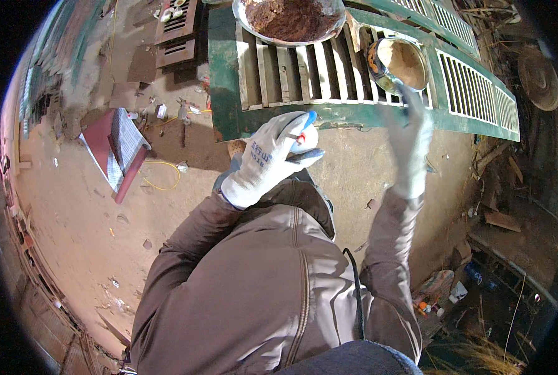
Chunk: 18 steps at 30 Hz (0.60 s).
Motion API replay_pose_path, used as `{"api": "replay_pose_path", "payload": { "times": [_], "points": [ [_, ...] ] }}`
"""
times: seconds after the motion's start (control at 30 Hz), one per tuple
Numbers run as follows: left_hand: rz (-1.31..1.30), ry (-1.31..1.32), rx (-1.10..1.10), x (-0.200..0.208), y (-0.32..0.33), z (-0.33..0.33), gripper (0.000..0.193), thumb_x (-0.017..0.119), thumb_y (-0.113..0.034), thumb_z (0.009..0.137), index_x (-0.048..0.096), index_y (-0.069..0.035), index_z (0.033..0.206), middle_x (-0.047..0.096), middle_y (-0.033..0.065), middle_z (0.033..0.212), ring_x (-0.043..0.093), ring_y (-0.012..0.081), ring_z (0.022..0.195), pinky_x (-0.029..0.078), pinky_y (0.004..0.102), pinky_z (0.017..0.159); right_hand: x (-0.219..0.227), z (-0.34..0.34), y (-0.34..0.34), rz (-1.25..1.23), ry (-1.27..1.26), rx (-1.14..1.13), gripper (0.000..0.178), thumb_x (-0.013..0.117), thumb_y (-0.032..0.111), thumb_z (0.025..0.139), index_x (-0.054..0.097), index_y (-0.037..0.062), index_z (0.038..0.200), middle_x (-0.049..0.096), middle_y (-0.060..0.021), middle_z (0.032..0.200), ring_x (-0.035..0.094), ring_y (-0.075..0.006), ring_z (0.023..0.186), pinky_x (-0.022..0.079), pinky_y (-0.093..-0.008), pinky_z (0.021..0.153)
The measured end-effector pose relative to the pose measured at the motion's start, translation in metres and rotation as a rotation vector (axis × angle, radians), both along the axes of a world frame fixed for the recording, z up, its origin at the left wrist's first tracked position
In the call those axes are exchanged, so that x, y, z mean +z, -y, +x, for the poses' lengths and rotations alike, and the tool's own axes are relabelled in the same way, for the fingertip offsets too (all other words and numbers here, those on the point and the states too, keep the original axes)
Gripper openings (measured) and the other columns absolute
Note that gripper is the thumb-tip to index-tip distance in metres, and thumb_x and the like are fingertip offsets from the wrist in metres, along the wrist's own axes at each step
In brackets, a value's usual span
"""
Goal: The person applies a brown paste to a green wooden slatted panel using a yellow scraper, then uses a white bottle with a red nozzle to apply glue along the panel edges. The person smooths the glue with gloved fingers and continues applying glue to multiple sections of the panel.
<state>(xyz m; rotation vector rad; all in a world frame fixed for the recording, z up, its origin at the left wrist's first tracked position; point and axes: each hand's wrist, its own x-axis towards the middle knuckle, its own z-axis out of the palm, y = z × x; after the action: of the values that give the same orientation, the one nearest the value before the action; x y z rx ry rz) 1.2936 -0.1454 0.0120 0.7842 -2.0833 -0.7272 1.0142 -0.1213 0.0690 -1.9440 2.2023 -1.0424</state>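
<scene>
My left hand (263, 159), in a white work glove with blue fingertips, is closed around a small rounded white thing (305, 140) with a red mark. Fingers hide part of it, and its kind is unclear. My right hand (410, 144), gloved in white too, is smeared by motion just below an open round tin (375, 67) with pale tan contents. Whether it touches the tin or holds anything is unclear. The tin rests on a green slatted wooden panel (329, 114). Left of it on the panel, a wide metal basin (244, 26) holds reddish-brown, crumbly material (291, 20).
A maroon and white folded sheet (117, 147) lies on the floor at left, near a yellow cord (177, 178). Another slatted piece (177, 25) stands at the far left. Wood scraps (503, 220) and litter (432, 306) lie at right, below a round woven tray (537, 78).
</scene>
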Motion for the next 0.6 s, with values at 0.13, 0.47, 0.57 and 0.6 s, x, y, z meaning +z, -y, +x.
{"api": "replay_pose_path", "payload": {
  "times": [0.13,0.47,0.57,0.6],
  "points": [
    [-0.04,0.051,0.003,0.0,-0.008,-0.008,0.075,0.093,-0.027,0.076,0.06,-0.012,0.141,0.065,0.013,0.13,0.068,0.0326,0.114,0.057,0.0425,0.096,-0.008,-0.105,0.06,0.22,-0.435,-0.213,0.032,0.078,0.025,0.088,0.076,0.0038,0.112,0.075,-0.0175,0.111,0.072,-0.0347,0.1,0.055,-0.0444,0.088],
    [-0.065,0.077,-0.004,-0.002,-0.007,-0.008,0.072,0.095,-0.021,0.072,0.064,-0.005,0.135,0.065,0.0171,0.132,0.07,0.034,0.112,0.06,0.0399,0.095,-0.043,-0.164,0.148,0.795,-0.671,0.122,0.073,0.089,0.045,0.07,0.067,0.013,0.132,0.072,-0.0162,0.123,0.069,-0.0355,0.116,0.055,-0.0464,0.098],
    [-0.072,0.1,-0.001,0.002,-0.008,-0.006,0.071,0.095,-0.021,0.072,0.064,-0.004,0.134,0.065,0.0177,0.131,0.07,0.0346,0.112,0.06,0.0404,0.095,-0.058,-0.166,0.148,0.694,-0.615,0.103,0.059,0.088,0.047,0.074,0.072,0.0156,0.121,0.074,-0.0146,0.118,0.071,-0.0343,0.112,0.056,-0.0465,0.095],
    [-0.085,0.11,0.007,0.002,-0.008,-0.006,0.071,0.095,-0.021,0.072,0.064,-0.004,0.133,0.066,0.0177,0.131,0.07,0.0346,0.112,0.06,0.0405,0.095,-0.06,-0.167,0.15,0.695,-0.634,0.097,0.052,0.086,0.044,0.076,0.073,0.0165,0.119,0.074,-0.0138,0.118,0.071,-0.0343,0.111,0.056,-0.0467,0.095]
  ]
}}
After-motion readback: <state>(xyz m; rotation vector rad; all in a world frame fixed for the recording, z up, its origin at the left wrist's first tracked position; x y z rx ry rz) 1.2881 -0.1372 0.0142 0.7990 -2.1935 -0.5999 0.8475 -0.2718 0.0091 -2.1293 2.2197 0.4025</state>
